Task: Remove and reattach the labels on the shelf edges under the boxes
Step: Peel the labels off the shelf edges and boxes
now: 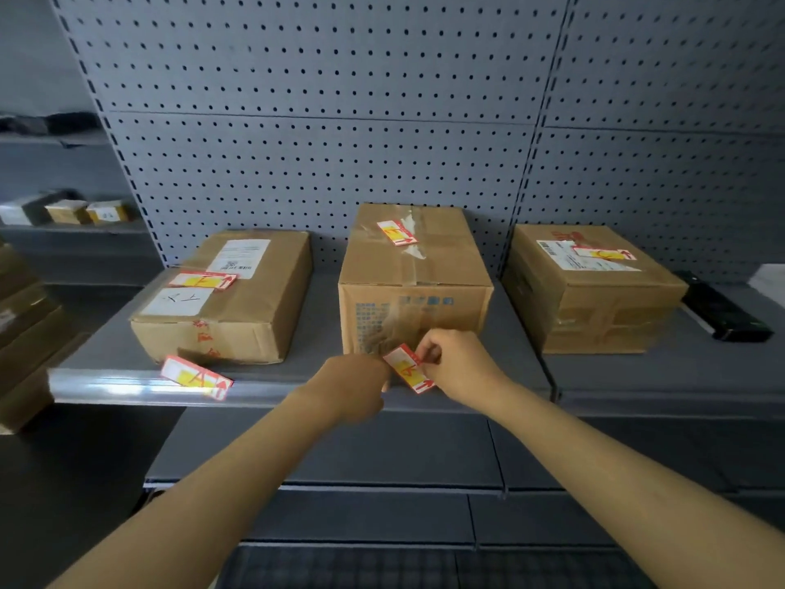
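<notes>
Both hands up at the front edge of the shelf (297, 325), right below the middle box (414, 286). Left hand (361, 386) curled, fingers hidden behind the knuckles, tips meeting the near end of the middle label (410, 369); pinching it, most likely, though the grip itself cannot be made out. Right hand (450, 361) pinching the label's far upper corner between thumb and fingertips. Label tilted, apparently lifted off the edge strip (127, 386) rather than lying flat on it, so probably mid-peel or mid-restick; no telling which. Over at the left, another label (195, 378) sitting askew on the front edge under the left box (225, 291), one corner hanging past the strip; whether handled yet, no telling. Under the right box (590, 286), no edge label visible. Similar red-and-yellow stickers on all three box tops. So roughly mid-task by the look of it: this one in hand, the rest uncertain. Room to work looks fair: open shelf between the boxes, nothing crowding the front edge, lower shelves bare beneath the forearms. Middle box close behind the fingers, though, so knuckles could nudge it.
</notes>
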Tool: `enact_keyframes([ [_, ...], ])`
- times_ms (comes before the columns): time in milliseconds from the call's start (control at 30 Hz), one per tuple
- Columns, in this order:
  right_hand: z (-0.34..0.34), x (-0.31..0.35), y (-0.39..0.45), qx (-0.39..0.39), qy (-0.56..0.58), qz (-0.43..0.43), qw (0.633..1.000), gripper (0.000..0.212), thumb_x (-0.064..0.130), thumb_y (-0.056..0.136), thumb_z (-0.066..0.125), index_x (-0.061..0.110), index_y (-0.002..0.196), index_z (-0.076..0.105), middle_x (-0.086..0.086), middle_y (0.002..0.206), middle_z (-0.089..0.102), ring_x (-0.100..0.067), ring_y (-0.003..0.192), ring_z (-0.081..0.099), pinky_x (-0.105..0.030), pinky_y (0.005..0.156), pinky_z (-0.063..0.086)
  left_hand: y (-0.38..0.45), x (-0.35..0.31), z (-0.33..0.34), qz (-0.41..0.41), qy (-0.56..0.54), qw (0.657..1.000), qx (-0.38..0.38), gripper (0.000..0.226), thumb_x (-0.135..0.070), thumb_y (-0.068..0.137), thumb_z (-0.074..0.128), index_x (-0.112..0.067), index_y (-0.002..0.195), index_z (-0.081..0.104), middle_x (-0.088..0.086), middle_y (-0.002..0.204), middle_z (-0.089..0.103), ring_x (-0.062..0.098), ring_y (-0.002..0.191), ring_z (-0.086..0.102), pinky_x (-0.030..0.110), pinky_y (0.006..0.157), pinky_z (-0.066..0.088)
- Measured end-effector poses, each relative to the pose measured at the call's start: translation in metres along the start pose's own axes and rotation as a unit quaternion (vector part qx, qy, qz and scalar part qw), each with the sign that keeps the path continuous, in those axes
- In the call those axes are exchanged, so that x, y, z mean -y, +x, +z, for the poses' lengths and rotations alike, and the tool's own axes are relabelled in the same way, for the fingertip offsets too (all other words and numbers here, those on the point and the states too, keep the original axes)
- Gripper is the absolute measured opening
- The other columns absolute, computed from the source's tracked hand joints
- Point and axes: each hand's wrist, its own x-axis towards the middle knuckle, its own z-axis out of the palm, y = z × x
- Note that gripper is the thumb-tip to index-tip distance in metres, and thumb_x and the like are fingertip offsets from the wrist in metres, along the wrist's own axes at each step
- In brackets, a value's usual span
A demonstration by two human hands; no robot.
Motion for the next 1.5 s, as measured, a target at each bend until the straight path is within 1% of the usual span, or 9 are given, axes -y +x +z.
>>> enact_keyframes([
  [233,0.005,0.004,-0.004,-0.013,0.008,0.004,1.000,0.004,0.011,0.082,0.068,0.014,0.084,0.066,0.001,0.076,0.065,-0.015,0.071,0.062,-0.034,0.064,0.052,0.002,0.001,0.003,0.012,0.008,1.000,0.003,0.030,-0.014,0.088,0.052,-0.013,0.117,0.061,0.007,0.124,0.061,0.027,0.115,0.058,0.042,0.095,0.050],
  [433,0.010,0.004,-0.004,-0.023,0.006,0.002,1.000,0.006,0.007,0.083,0.066,0.012,0.086,0.066,-0.006,0.082,0.069,-0.019,0.075,0.064,-0.042,0.071,0.056,-0.002,-0.001,0.004,0.023,0.003,1.000,0.015,0.033,-0.010,0.088,0.048,-0.012,0.120,0.058,0.010,0.127,0.057,0.030,0.115,0.058,0.043,0.094,0.051],
  [600,0.015,0.004,-0.006,-0.018,-0.057,0.003,0.998,0.007,0.013,0.085,0.063,0.016,0.090,0.066,-0.003,0.089,0.071,-0.020,0.080,0.065,-0.040,0.069,0.056,-0.007,0.000,0.012,0.017,-0.032,0.999,0.029,0.036,-0.010,0.086,0.051,-0.010,0.121,0.057,0.010,0.127,0.058,0.028,0.112,0.059,0.042,0.094,0.051],
  [800,0.019,0.003,-0.006,0.016,-0.152,-0.042,0.987,0.016,0.013,0.088,0.058,0.019,0.100,0.067,-0.004,0.102,0.067,-0.022,0.091,0.062,-0.037,0.071,0.053,-0.010,-0.003,0.015,0.005,-0.024,0.999,0.026,0.033,-0.013,0.088,0.053,-0.009,0.119,0.059,0.010,0.127,0.057,0.029,0.111,0.060,0.042,0.093,0.052],
  [1000,0.016,0.004,-0.007,0.032,-0.192,-0.076,0.978,0.022,0.022,0.090,0.058,0.021,0.110,0.065,-0.003,0.109,0.065,-0.023,0.098,0.061,-0.039,0.077,0.053,-0.012,-0.007,0.007,-0.004,-0.004,1.000,0.023,0.038,-0.029,0.089,0.056,-0.015,0.124,0.056,0.005,0.131,0.056,0.025,0.118,0.056,0.041,0.096,0.048],
  [1167,0.001,-0.002,-0.013,0.028,-0.197,-0.060,0.978,0.027,0.017,0.089,0.059,0.022,0.115,0.062,-0.001,0.115,0.064,-0.020,0.104,0.058,-0.035,0.080,0.051,-0.012,-0.007,-0.002,-0.007,0.028,1.000,0.012,0.040,-0.034,0.090,0.056,-0.018,0.127,0.055,0.004,0.132,0.055,0.025,0.120,0.055,0.042,0.097,0.048],
  [1267,-0.008,-0.007,-0.019,0.019,-0.191,-0.040,0.981,0.025,0.017,0.089,0.059,0.022,0.113,0.063,0.000,0.116,0.063,-0.019,0.107,0.057,-0.033,0.084,0.050,-0.009,-0.010,-0.010,0.004,0.029,1.000,0.002,0.040,-0.035,0.090,0.055,-0.018,0.127,0.055,0.005,0.131,0.055,0.025,0.119,0.055,0.040,0.094,0.048],
  [1367,-0.020,-0.011,-0.026,0.020,-0.182,-0.009,0.983,0.026,0.017,0.089,0.060,0.020,0.114,0.063,-0.002,0.119,0.062,-0.019,0.109,0.057,-0.033,0.087,0.051,-0.005,-0.018,-0.019,0.032,0.026,0.999,-0.024,0.034,-0.034,0.089,0.054,-0.018,0.118,0.060,0.003,0.123,0.061,0.024,0.112,0.059,0.037,0.087,0.050],
  [1500,-0.038,-0.017,-0.037,0.005,-0.172,0.039,0.984,0.027,0.016,0.088,0.062,0.019,0.115,0.063,-0.005,0.123,0.060,-0.020,0.110,0.057,-0.033,0.088,0.051,0.005,-0.037,-0.030,0.088,-0.006,0.995,-0.036,0.033,-0.038,0.088,0.053,-0.018,0.112,0.065,0.002,0.117,0.066,0.022,0.109,0.060,0.038,0.092,0.051],
])
